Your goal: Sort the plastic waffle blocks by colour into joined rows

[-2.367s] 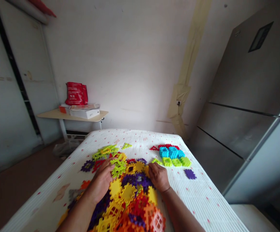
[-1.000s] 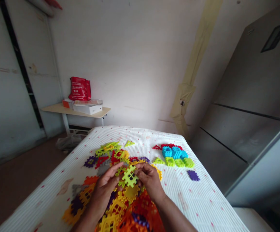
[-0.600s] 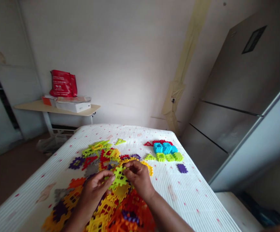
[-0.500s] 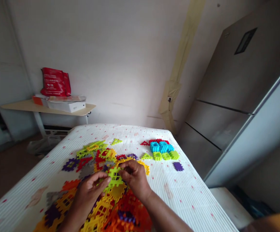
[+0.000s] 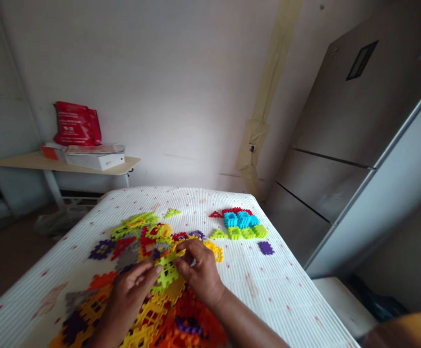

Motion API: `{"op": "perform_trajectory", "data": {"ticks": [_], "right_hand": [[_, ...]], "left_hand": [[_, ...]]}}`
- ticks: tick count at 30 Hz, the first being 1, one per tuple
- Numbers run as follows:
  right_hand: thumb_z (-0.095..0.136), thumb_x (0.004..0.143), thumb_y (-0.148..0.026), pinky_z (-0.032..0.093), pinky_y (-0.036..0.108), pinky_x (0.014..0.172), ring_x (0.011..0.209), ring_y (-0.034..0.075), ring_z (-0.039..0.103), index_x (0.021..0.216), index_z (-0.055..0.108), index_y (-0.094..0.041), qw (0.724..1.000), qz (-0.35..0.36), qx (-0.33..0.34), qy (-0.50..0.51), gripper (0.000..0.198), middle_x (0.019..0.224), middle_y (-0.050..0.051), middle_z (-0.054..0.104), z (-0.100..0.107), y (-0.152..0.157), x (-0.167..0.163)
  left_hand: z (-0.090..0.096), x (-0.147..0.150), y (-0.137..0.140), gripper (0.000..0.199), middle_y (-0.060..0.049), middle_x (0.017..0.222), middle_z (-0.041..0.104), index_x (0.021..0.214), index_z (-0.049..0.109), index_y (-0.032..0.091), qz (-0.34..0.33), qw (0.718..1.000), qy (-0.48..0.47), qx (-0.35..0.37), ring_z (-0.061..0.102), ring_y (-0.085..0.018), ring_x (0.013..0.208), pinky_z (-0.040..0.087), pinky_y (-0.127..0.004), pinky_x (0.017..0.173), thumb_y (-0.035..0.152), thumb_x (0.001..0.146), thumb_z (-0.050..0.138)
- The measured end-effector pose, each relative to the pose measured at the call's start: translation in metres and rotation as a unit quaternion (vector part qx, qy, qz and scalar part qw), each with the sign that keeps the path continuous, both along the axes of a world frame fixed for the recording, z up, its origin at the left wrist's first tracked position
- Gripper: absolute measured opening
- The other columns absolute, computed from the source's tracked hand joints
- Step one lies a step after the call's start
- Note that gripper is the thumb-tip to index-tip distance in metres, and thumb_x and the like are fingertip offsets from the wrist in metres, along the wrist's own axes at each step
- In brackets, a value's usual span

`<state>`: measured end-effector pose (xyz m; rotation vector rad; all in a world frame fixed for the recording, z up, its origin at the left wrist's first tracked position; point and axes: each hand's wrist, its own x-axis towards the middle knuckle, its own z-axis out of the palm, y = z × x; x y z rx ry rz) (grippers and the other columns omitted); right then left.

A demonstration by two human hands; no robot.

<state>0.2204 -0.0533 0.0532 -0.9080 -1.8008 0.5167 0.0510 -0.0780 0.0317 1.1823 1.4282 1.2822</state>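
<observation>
Between my two hands is a lime-green interlocking plastic tile [image 5: 167,273] with a window-like grid. My left hand [image 5: 132,285] pinches its left edge between thumb and fingers. At the upper right edge, my right hand [image 5: 199,266] is closed on the same tile. Just beneath lies a heap of toothed tiles: yellow tiles [image 5: 151,314], orange tiles [image 5: 199,309] and a dark purple piece [image 5: 188,325]. Beyond my hands are red tiles [image 5: 147,241] and more lime-green tiles [image 5: 136,223]. My fingers hide part of the held tile.
Sorted stacks of turquoise tiles [image 5: 243,220], lime-green squares [image 5: 248,233] and red tiles [image 5: 236,210] stand at the back right. A purple square [image 5: 266,248] lies nearer. The cloth-covered table [image 5: 268,295] has a fridge [image 5: 326,135] to its right. A side table [image 5: 25,162] holds a red bag [image 5: 77,123].
The lime-green tile has tilted a little between my hands, and both hands have shifted slightly. The whole view has swung a little, moving the scene leftward.
</observation>
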Motion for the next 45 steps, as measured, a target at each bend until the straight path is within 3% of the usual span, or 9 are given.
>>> {"op": "perform_trajectory", "data": {"ticks": [7,10,21,26,28,31,35,40,45], "right_hand": [[0.066,0.072,-0.046,0.047,0.031,0.074,0.085,0.019,0.056,0.099,0.059,-0.019,0.996,-0.032,0.019,-0.078,0.039,0.092,0.005,0.059,-0.007,-0.005,-0.004],[0.068,0.07,-0.046,0.047,0.032,0.075,0.086,0.02,0.055,0.104,0.056,-0.019,0.994,-0.032,0.02,-0.105,0.045,0.093,0.006,0.058,-0.007,-0.01,-0.007],[0.064,0.077,-0.036,0.047,0.032,0.079,0.092,0.02,0.054,0.109,0.054,-0.019,0.993,-0.027,0.044,-0.109,0.038,0.1,0.007,0.057,-0.005,-0.015,-0.011],[0.062,0.078,-0.037,0.046,0.031,0.079,0.091,0.02,0.055,0.108,0.057,-0.02,0.983,-0.104,0.073,-0.133,0.035,0.098,0.007,0.059,0.008,0.006,0.014],[0.062,0.078,-0.035,0.045,0.031,0.08,0.092,0.02,0.055,0.106,0.058,-0.018,0.969,-0.189,0.074,-0.142,0.032,0.099,0.007,0.06,0.015,0.024,0.041],[0.061,0.078,-0.034,0.043,0.031,0.081,0.095,0.022,0.055,0.101,0.061,-0.016,0.919,-0.349,0.043,-0.178,0.029,0.099,0.008,0.061,0.014,0.05,0.093],[0.056,0.08,-0.036,0.041,0.028,0.072,0.092,0.021,0.056,0.102,0.063,-0.017,0.843,-0.486,-0.05,-0.226,0.03,0.099,0.008,0.061,-0.01,0.068,0.153],[0.052,0.082,-0.032,0.04,0.026,0.071,0.096,0.021,0.055,0.102,0.063,-0.018,0.806,-0.504,-0.129,-0.281,0.027,0.102,0.008,0.062,-0.048,0.068,0.178],[0.05,0.084,-0.031,0.041,0.028,0.073,0.097,0.021,0.055,0.101,0.063,-0.018,0.796,-0.498,-0.148,-0.311,0.026,0.102,0.009,0.062,-0.058,0.071,0.179]], "left_hand": [[0.018,0.0,-0.006,0.031,0.002,0.057,0.055,0.059,0.057,0.02,0.054,0.996,-0.016,0.062,0.051,-0.017,0.063,0.042,-0.023,0.058,0.048,0.06,0.07],[0.022,0.002,-0.008,0.03,0.001,0.058,0.055,0.06,0.058,0.02,0.059,0.996,-0.02,0.067,0.05,-0.017,0.063,0.042,-0.023,0.059,0.048,0.062,0.068],[0.009,0.003,-0.006,0.028,0.001,0.065,0.061,0.068,0.061,0.021,0.044,0.997,-0.027,0.056,0.056,-0.018,0.072,0.046,-0.022,0.065,0.046,0.06,0.072],[0.005,0.002,0.0,0.041,-0.004,0.084,0.068,0.082,0.065,0.02,0.049,0.998,-0.038,0.023,0.062,-0.023,0.086,0.051,-0.027,0.076,0.056,0.062,0.066],[0.002,0.0,0.002,0.048,-0.005,0.092,0.068,0.089,0.065,0.02,0.047,0.998,-0.044,0.014,0.063,-0.025,0.091,0.052,-0.029,0.076,0.059,0.06,0.066],[-0.003,-0.002,0.006,0.055,-0.007,0.1,0.068,0.094,0.063,0.019,0.038,0.998,-0.046,0.021,0.063,-0.027,0.098,0.052,-0.031,0.08,0.06,0.058,0.066],[-0.008,-0.002,0.007,0.06,-0.008,0.105,0.066,0.108,0.057,0.019,0.027,0.997,-0.057,0.047,0.063,-0.026,0.098,0.051,-0.032,0.084,0.058,0.064,0.065],[-0.016,-0.002,0.008,0.072,-0.006,0.102,0.066,0.128,0.041,0.025,0.013,0.993,-0.096,0.062,0.064,-0.021,0.093,0.052,-0.028,0.078,0.053,0.067,0.068],[-0.02,-0.003,0.01,0.072,-0.006,0.101,0.066,0.126,0.043,0.026,0.016,0.994,-0.091,0.057,0.064,-0.022,0.094,0.051,-0.028,0.08,0.056,0.065,0.068]]}}
